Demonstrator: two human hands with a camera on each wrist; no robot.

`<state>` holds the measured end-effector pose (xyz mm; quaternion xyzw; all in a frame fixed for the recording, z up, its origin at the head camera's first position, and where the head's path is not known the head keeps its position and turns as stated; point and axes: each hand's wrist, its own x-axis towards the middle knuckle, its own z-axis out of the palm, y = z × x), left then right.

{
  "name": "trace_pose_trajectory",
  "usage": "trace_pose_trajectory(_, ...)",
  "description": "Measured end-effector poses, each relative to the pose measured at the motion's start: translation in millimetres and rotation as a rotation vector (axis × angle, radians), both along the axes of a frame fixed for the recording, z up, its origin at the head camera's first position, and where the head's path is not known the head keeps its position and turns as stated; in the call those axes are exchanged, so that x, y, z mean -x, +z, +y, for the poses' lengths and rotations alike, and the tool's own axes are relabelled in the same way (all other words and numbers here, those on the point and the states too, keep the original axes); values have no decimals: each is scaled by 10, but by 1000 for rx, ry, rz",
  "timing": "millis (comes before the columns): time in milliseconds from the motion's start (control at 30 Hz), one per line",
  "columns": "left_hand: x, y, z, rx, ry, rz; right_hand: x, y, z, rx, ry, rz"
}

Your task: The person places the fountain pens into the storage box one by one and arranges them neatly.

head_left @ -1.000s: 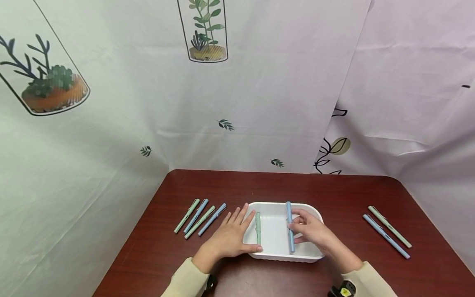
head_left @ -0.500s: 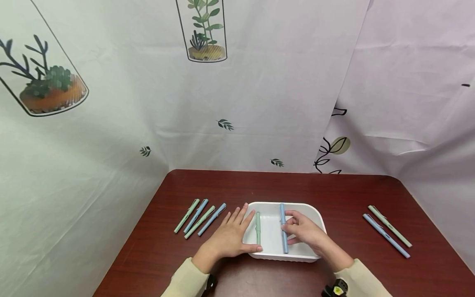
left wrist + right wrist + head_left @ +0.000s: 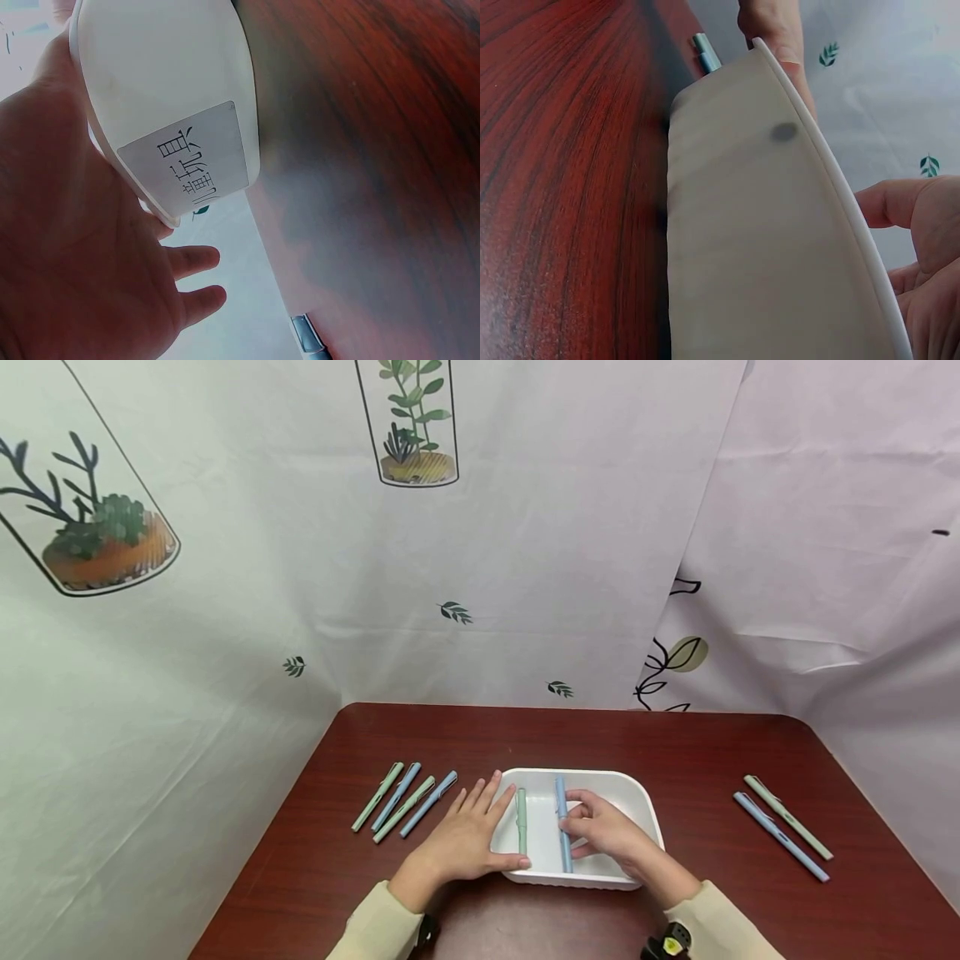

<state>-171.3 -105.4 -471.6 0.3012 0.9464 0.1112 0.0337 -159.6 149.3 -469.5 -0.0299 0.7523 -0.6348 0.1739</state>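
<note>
A white tray (image 3: 618, 785) stands on the table with a green pen (image 3: 522, 818) lying along its left part. My left hand (image 3: 468, 837) rests spread over the tray's left rim, thumb at the near left corner; the left wrist view shows a label (image 3: 185, 157) on the tray's side. Inside the tray, right of the green pen, my right hand (image 3: 603, 831) pinches a blue pen (image 3: 562, 810) between thumb and fingers. That pen stands nearly parallel to the green one. In the right wrist view the tray wall hides the pen and part of the right hand (image 3: 930, 247).
Left of the tray, green pens (image 3: 378, 797) and blue pens (image 3: 429, 804) lie side by side on the dark red table (image 3: 465, 735). On the right lie another green pen (image 3: 787, 817) and blue pen (image 3: 780, 837). A patterned cloth (image 3: 525, 568) hangs behind.
My right hand has moved left with the blue pen, from the tray's right part toward its middle, nearer the green pen. My left hand has stayed in place.
</note>
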Motion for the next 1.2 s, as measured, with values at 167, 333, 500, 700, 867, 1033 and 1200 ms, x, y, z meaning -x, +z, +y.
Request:
trace_pose_trajectory(167, -12, 5, 1, -10, -7, 8, 14, 9, -32, -15, 13, -13)
trace_pose_trajectory(333, -8, -5, 0, -1, -5, 13, 22, -16, -85, -20, 10, -8)
trace_pose_trajectory(500, -6, -9, 0, 6, 1, 11, 25, -22, -143, -27, 10, 2)
trace_pose_trajectory(700, -9, 4, 2, 5, 5, -3, 46, -48, -201, -30, 23, -1)
trace_pose_trajectory(867, -10, 3, 4, 3, 4, -6, 63, -75, -247, -33, 27, -7)
trace_pose_trajectory(1033, -10, -2, 3, 0, 1, -9, 67, -84, -290, -55, 26, -4)
trace_pose_trajectory(1200, -4, -5, 1, 4, 1, -4, 83, -79, -323, -95, 16, -14)
